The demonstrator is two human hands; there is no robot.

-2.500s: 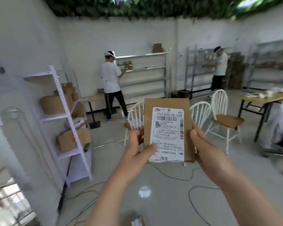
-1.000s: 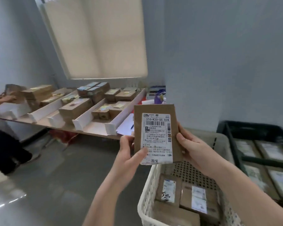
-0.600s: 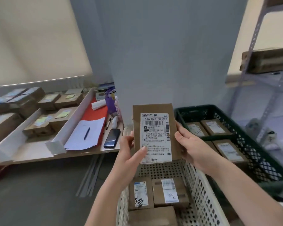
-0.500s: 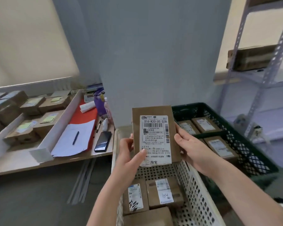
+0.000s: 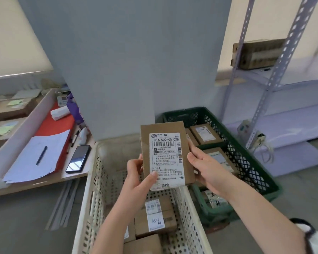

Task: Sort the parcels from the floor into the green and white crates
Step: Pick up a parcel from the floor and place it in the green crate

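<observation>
I hold a flat brown parcel (image 5: 165, 154) upright with its white shipping label facing me. My left hand (image 5: 138, 177) grips its lower left edge, thumb on the label. My right hand (image 5: 203, 166) grips its right edge. The parcel hangs above the far end of the white perforated crate (image 5: 99, 182), which holds several labelled brown parcels (image 5: 154, 219). Just to the right stands the green crate (image 5: 246, 162), with several labelled parcels (image 5: 204, 133) inside.
A low wooden table (image 5: 35, 182) at the left carries papers with a pen (image 5: 41, 154), a black phone (image 5: 78, 158), a red sheet and dividers with boxes. A grey pillar (image 5: 132, 61) rises behind the crates. A metal shelf rack (image 5: 275, 70) holding a carton stands at the right.
My view swung from the open room to the table and then onto the two crates. The parcel stayed in both hands and now sits lower, over the white crate.
</observation>
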